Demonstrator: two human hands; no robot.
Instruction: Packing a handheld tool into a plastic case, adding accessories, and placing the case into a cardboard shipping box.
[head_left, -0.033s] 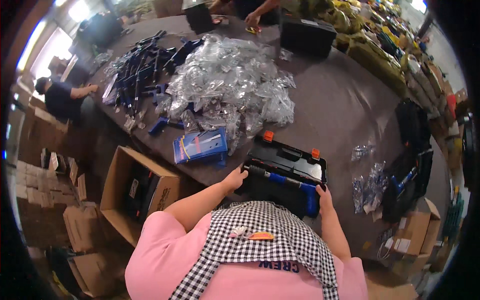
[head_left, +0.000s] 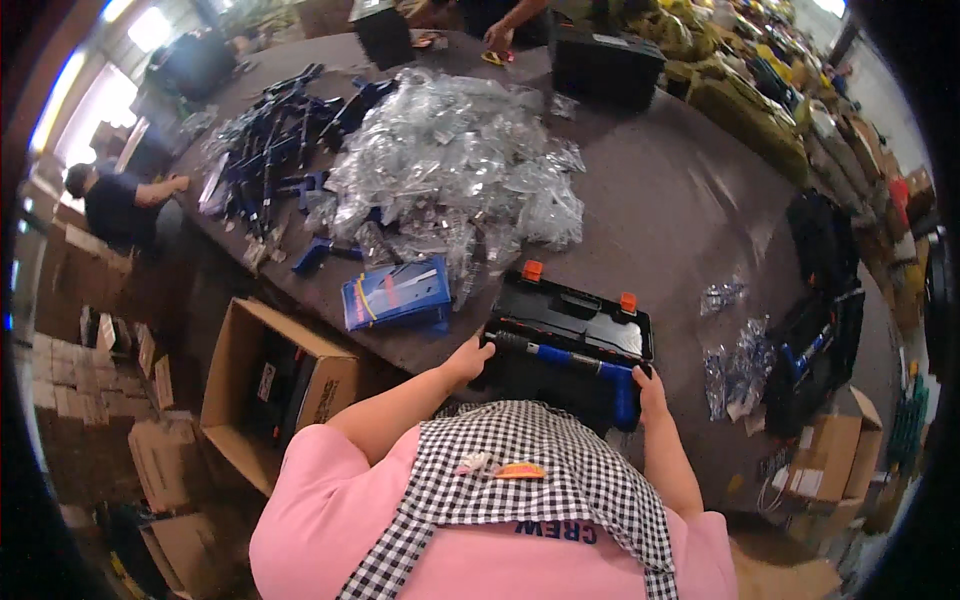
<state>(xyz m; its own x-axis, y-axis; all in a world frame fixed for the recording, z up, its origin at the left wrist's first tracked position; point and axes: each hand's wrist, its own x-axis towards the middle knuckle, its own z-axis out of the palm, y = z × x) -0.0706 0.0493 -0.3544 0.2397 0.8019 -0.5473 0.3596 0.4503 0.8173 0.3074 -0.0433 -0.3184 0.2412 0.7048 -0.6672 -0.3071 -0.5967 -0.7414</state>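
Observation:
An open black tool case (head_left: 545,395) with orange latches on its lid rests at the table's near edge, close to my apron. A long pistol-shaped tool (head_left: 570,358), blue and black, lies across it. My left hand (head_left: 468,362) grips the case's left side, its thumb by the tool's black tip. At the right side my right hand (head_left: 648,390) holds the rim beside the blue handle, with the thumb on top. The fingers beneath the case are hidden on both sides.
Left of the case lie blue printed packets (head_left: 398,292); beyond is a heap of clear plastic bags (head_left: 450,160) beside more blue tools (head_left: 270,150). Another open case (head_left: 815,350) and bagged parts (head_left: 738,365) are right. A cardboard box (head_left: 325,390) stands left. Co-workers work around the table.

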